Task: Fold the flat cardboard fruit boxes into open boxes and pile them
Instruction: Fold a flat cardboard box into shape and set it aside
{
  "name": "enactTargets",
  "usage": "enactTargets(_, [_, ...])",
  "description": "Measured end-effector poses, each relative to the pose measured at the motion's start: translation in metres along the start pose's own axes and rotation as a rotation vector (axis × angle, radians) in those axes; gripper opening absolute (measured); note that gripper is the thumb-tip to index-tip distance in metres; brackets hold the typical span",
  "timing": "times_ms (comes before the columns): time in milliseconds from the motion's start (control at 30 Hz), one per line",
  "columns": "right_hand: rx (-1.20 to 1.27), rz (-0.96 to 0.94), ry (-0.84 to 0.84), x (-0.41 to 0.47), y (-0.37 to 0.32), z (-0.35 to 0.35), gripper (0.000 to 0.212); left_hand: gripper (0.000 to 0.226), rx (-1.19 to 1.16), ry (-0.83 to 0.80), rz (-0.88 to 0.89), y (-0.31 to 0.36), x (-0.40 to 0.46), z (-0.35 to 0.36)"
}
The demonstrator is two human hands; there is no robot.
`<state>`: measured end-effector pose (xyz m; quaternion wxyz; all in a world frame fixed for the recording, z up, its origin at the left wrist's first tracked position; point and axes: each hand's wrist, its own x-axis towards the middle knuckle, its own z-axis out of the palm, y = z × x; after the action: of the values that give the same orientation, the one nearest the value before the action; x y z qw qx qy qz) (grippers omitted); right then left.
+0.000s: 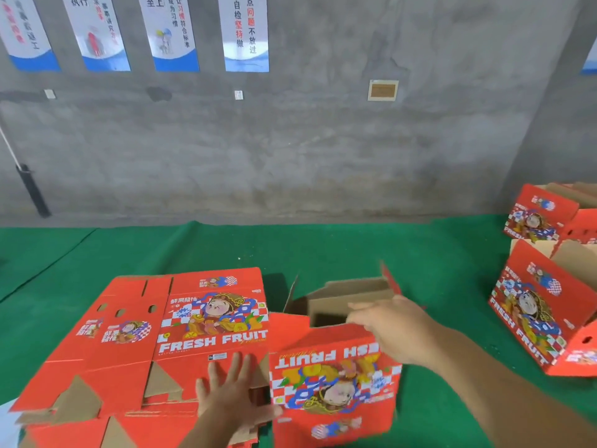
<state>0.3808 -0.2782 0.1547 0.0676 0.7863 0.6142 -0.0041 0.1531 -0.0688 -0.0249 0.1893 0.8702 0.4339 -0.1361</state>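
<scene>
Head: 2 hands [387, 328] on box [336, 392]

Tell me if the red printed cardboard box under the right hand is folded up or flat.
Folded up: the red printed cardboard box stands with walls raised and its brown inside showing; top flaps open.

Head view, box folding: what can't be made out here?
- Right hand: motion-blurred on the open box rim; grip unclear.
- Open box's bottom: hidden by its own walls.
- Flat box stack: count unreadable; lower frame edge cuts it.
- Folded boxes: cut by right edge.
- Left hand: contact under the palm hidden.
</scene>
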Motion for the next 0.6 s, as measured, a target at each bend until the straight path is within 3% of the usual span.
enactTargets(100, [0.078, -0.033, 0.003, 0.000, -0.015, 0.015, 0.041, 0.128, 0.098, 0.067, -0.082, -0.031, 0.003, -0.012])
enactTargets(167, [0.103, -0.029, 0.008, 0.001, -0.018, 0.019, 0.041, 0.112, 0.019, 0.148, -0.054, -0.034, -0.002, -0.030])
enactTargets(267, [0.168, 0.013, 0.013, 0.000, -0.019, 0.021, 0.030, 0.080, -0.680, 0.172, 0.462, -0.022, -0.021, -0.039])
enactTargets(333, [0.164, 0.035, 0.048, 0.001, -0.020, 0.021, 0.022, 0.073, -0.832, 0.140, 0.630, -0.008, -0.038, -0.039])
enactTargets(400, [0.175, 0.069, 0.043, 0.003, -0.019, 0.018, 0.028, 0.061, -0.750, 0.140, 0.593, 0.004, -0.044, -0.044])
enactTargets(500, [0.272, 0.135, -0.045, 0.001, -0.016, 0.013, 0.052, 0.021, -0.543, 0.008, 0.506, 0.009, -0.046, -0.067])
enactTargets(533, [0.290, 0.173, -0.053, -0.002, -0.015, 0.012, 0.062, 0.018, -0.422, -0.024, 0.523, 0.010, -0.047, -0.073])
enactTargets(600, [0.293, 0.285, -0.062, -0.008, -0.012, 0.010, 0.086, 0.036, -0.175, -0.028, 0.560, 0.012, -0.048, -0.077])
